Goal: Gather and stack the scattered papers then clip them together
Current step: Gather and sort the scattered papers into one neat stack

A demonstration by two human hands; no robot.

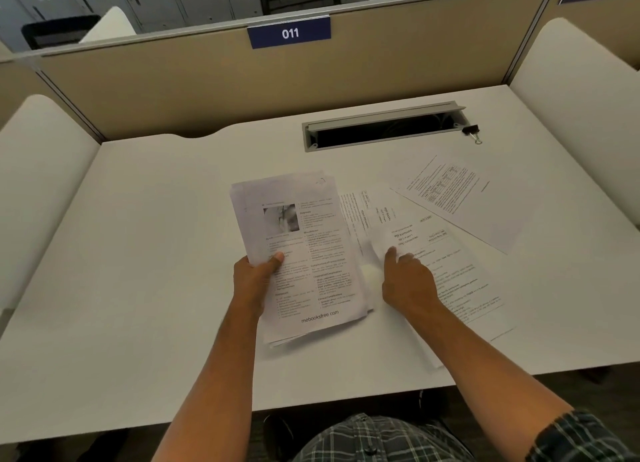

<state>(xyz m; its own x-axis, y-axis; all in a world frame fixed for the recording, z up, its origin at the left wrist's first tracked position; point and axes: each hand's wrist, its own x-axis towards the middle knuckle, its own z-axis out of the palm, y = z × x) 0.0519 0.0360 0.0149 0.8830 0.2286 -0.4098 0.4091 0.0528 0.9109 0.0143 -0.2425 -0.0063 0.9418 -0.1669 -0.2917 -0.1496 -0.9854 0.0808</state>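
Observation:
My left hand (258, 276) grips a stack of printed papers (304, 253) by its left edge, thumb on the top sheet, held over the middle of the white desk (156, 253). My right hand (408, 281) pinches a loose sheet (391, 239) whose near corner curls up off the desk. Under it lies a printed sheet (460, 278), and one more sheet (460, 198) rests further right and back. A black binder clip (471, 131) sits at the back right, beside the cable slot.
A grey cable slot (381, 129) with an open lid cuts into the desk's back. Tan partition panels (207, 90) with a blue "011" label (289, 32) wall off the back; white side dividers (575, 115) flank the desk.

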